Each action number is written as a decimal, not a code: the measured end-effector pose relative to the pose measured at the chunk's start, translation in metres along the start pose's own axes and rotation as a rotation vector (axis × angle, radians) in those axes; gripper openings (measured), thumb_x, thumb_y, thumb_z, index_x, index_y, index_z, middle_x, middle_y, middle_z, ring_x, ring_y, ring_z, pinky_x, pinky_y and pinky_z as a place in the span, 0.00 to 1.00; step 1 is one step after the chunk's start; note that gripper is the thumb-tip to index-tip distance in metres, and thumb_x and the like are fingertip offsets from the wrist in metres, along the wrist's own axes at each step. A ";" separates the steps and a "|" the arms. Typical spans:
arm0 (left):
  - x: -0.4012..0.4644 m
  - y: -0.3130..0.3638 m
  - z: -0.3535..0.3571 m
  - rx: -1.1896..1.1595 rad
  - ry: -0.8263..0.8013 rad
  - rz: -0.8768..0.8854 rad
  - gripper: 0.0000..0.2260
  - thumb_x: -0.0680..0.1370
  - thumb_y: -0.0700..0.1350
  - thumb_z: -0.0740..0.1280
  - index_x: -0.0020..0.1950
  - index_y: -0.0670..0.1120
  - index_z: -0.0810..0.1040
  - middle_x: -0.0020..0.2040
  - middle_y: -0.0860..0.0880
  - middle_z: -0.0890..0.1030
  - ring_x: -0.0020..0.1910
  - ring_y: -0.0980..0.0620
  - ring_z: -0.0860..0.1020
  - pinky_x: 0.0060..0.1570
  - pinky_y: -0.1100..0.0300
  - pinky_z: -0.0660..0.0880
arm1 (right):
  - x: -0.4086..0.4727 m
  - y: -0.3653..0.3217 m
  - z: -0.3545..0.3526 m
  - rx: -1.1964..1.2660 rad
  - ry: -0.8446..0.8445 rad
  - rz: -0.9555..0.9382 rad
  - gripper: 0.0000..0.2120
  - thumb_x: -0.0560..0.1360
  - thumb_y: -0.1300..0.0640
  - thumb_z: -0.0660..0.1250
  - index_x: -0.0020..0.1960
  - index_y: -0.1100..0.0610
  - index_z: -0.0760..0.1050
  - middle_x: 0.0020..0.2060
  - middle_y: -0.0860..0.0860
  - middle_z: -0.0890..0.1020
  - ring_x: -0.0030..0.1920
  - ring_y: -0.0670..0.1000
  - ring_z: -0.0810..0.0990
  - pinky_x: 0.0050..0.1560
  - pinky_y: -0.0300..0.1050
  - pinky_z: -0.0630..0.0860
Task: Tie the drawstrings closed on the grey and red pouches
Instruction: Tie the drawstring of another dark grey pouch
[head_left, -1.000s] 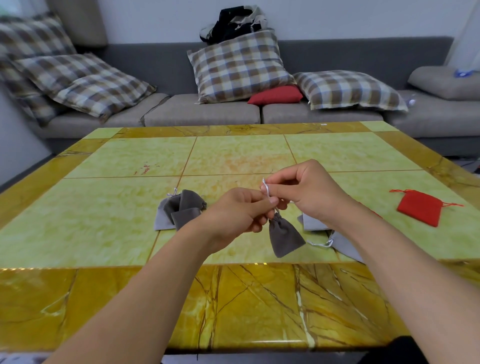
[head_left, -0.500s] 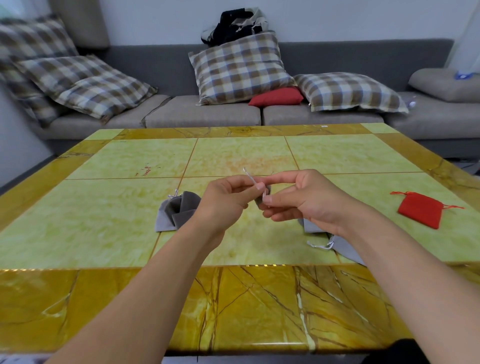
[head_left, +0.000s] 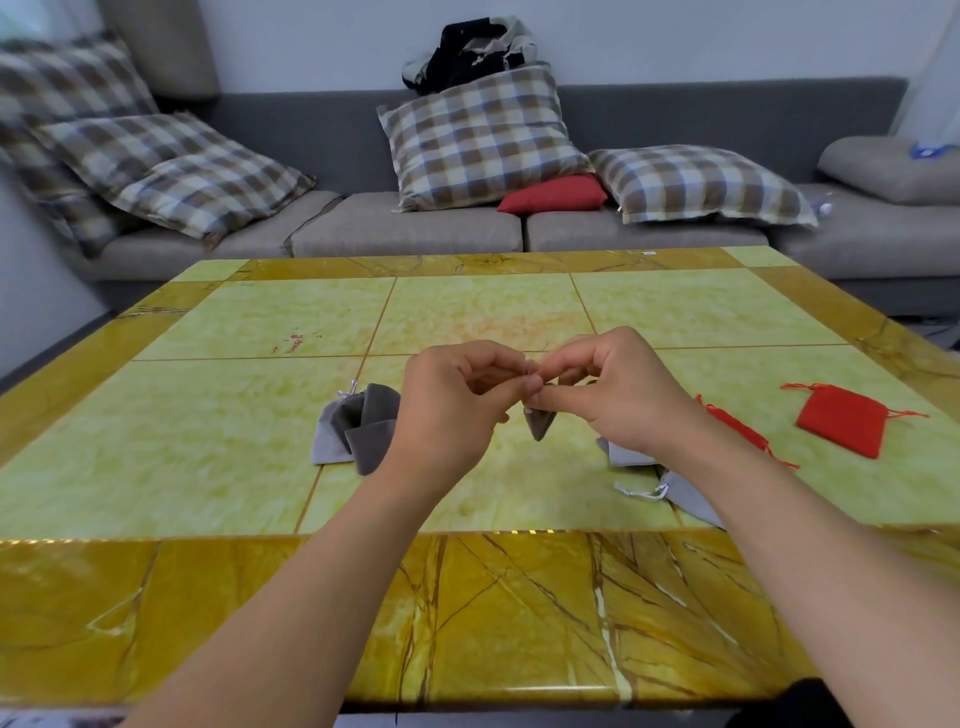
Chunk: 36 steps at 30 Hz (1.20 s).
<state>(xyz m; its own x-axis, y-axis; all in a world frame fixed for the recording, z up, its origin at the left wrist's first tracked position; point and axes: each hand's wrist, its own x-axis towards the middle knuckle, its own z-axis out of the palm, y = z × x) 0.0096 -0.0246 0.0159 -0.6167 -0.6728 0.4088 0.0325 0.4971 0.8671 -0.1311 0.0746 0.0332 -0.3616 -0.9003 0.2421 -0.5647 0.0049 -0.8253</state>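
Meeting above the table (head_left: 208, 447) centre, both forearms angle inward, wrists raised. Left hand (head_left: 447, 410) has fingers curled, thumb and forefinger pinching at the neck of a dark grey pouch (head_left: 539, 423); right hand (head_left: 618, 395) likewise curled, pinching the same spot from the other side. Cord itself too small to make out. Pouch hangs below the fingertips, soft felt-like fabric, tapering to a point. Grey pile (head_left: 358, 426) lies left of the hands, matte, creased; pale grey pouches (head_left: 685, 493) with white cord lie under the right forearm. Red pouch (head_left: 841, 421) sits flat, far right. Tabletop is glossy, green-yellow marble pattern.
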 end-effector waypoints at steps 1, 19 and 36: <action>0.001 0.001 0.000 0.004 0.007 -0.005 0.03 0.73 0.40 0.76 0.46 0.44 0.86 0.37 0.50 0.86 0.36 0.53 0.84 0.33 0.63 0.78 | 0.000 0.000 0.000 0.007 -0.005 -0.004 0.03 0.71 0.60 0.75 0.42 0.53 0.86 0.34 0.52 0.86 0.38 0.52 0.85 0.52 0.58 0.79; 0.000 0.006 -0.003 -0.110 0.056 -0.064 0.06 0.70 0.38 0.77 0.46 0.43 0.87 0.38 0.50 0.87 0.34 0.59 0.81 0.37 0.67 0.78 | 0.002 0.004 0.007 -0.024 0.170 -0.083 0.05 0.70 0.59 0.77 0.38 0.59 0.83 0.31 0.51 0.85 0.33 0.51 0.84 0.38 0.48 0.81; 0.006 -0.003 -0.004 0.134 -0.011 0.063 0.04 0.78 0.39 0.69 0.48 0.47 0.78 0.41 0.49 0.83 0.42 0.49 0.82 0.47 0.48 0.80 | 0.003 -0.003 0.034 -0.350 0.312 -0.237 0.11 0.73 0.61 0.64 0.32 0.57 0.75 0.23 0.49 0.71 0.27 0.51 0.69 0.29 0.47 0.66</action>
<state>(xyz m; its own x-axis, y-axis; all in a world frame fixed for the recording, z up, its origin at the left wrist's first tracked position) 0.0089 -0.0327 0.0171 -0.6256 -0.6320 0.4574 -0.0336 0.6076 0.7935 -0.1049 0.0575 0.0194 -0.3677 -0.7219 0.5862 -0.8526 0.0101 -0.5224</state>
